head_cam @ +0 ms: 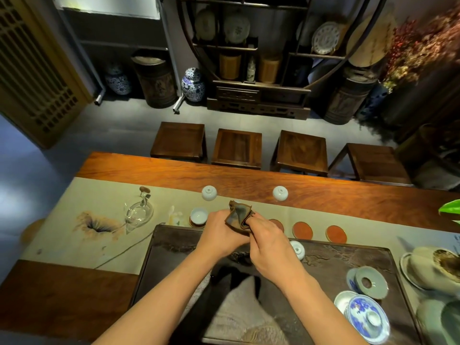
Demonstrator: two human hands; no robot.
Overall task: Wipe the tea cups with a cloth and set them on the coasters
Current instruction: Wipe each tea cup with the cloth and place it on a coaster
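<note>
My left hand (221, 235) and my right hand (268, 250) meet above the far edge of the dark tea tray (159, 257). Between them is a brown cloth (239, 216). My right fingers are pushed into the cloth, which covers a tea cup in my left hand, so only a pale sliver of the cup shows. One white cup (198, 216) stands upright on a coaster just left of my hands. Two cups (209, 192) (280, 193) sit upside down further back, and another upside-down cup (297, 249) is on the tray. Two red coasters (302, 230) (336, 234) lie bare to the right, and a third coaster (277, 224) is half hidden by my right hand.
A glass pitcher (138, 212) stands at the left on the beige runner (74, 195). Lidded bowls and saucers (368, 317) crowd the tray's right end, with a large bowl (433, 267) beyond. A grey towel (239, 314) lies at the tray's near side. Several stools (237, 148) line the table's far side.
</note>
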